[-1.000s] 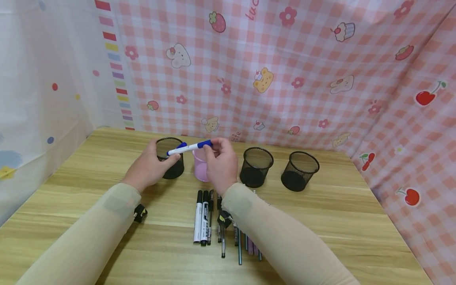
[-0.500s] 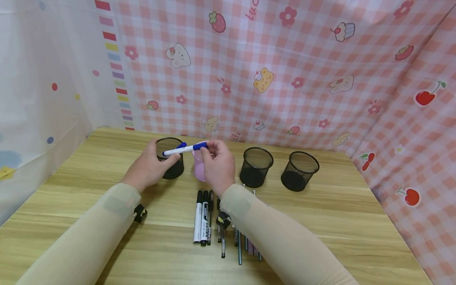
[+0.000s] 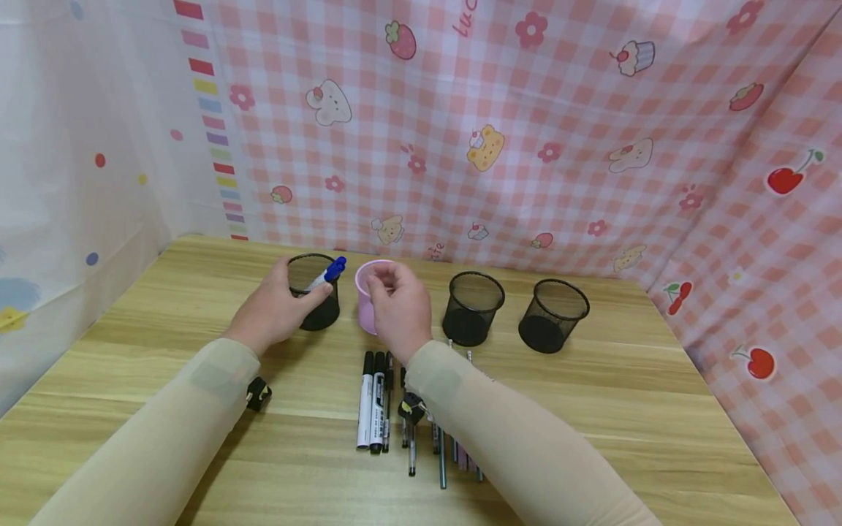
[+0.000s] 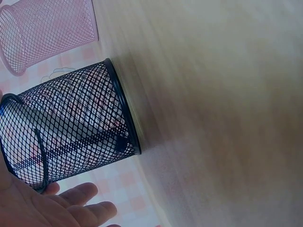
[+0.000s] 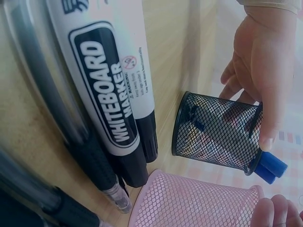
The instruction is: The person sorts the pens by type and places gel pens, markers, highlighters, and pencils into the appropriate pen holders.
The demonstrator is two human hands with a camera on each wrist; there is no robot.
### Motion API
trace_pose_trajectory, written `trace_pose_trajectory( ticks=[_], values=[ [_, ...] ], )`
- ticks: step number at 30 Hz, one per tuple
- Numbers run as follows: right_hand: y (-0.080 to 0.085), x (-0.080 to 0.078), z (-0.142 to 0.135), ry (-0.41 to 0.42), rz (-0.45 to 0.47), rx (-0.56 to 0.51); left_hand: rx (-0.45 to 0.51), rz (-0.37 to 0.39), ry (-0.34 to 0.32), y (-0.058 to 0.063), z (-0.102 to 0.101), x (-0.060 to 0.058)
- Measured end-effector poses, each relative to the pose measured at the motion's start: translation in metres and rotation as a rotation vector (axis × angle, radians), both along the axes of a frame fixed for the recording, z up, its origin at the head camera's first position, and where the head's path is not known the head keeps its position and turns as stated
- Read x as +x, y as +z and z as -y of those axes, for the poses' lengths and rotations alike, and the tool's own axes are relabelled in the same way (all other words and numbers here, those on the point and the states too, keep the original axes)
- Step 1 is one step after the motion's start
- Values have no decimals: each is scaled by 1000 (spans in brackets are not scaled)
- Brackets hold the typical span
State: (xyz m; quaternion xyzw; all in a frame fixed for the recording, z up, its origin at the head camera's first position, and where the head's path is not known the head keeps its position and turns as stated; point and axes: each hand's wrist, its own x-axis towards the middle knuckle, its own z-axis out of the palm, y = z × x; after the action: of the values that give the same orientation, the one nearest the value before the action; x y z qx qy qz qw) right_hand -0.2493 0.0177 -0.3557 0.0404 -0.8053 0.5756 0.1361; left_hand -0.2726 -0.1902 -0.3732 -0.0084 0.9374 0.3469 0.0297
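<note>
Well, it's the left hand clamped at the rim of a black mesh cup, thumb on one side, fingers on the other! Blue-capped markers lean inside, caps poking over the rim toward one o'clock. At three o'clock stands a pink mesh cup, and over its near right side hangs the right hand, fingers loosely bent with nothing seen between them (whether they touch that cup, I can't tell).

Over to the left wrist view, and it gives what the head view hides: through the mesh, a pale barrel slants down to a dark end near the base. The right wrist view answers with two blue caps side by side.

Two more black mesh cups stand farther off, just past three o'clock, while black-capped markers and pens lie at five. All on a wood-grain table, pink checked cloth at twelve, white dotted cloth at ten.

And the lettering! "WHITEBOARD MARKER" runs boldly along one barrel; its neighbour carries a red prohibition sign and small, blurry print. Up top, the cloth reads "luc", cut off by the edge.
</note>
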Motion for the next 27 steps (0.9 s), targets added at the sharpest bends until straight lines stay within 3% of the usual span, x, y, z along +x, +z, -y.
trace_pose_trajectory(
  ticks=[7,13,20,27],
  values=[
    [-1,0,-7,14,41,21,-2,2,1,-1,0,0],
    [2,4,-19,83,51,37,-12,-2,-3,0,0,-1],
    [3,13,-33,167,56,220,-13,-1,-5,0,0,-2],
    [5,20,-44,263,170,385,-13,1,-5,-3,1,-4]
  ],
)
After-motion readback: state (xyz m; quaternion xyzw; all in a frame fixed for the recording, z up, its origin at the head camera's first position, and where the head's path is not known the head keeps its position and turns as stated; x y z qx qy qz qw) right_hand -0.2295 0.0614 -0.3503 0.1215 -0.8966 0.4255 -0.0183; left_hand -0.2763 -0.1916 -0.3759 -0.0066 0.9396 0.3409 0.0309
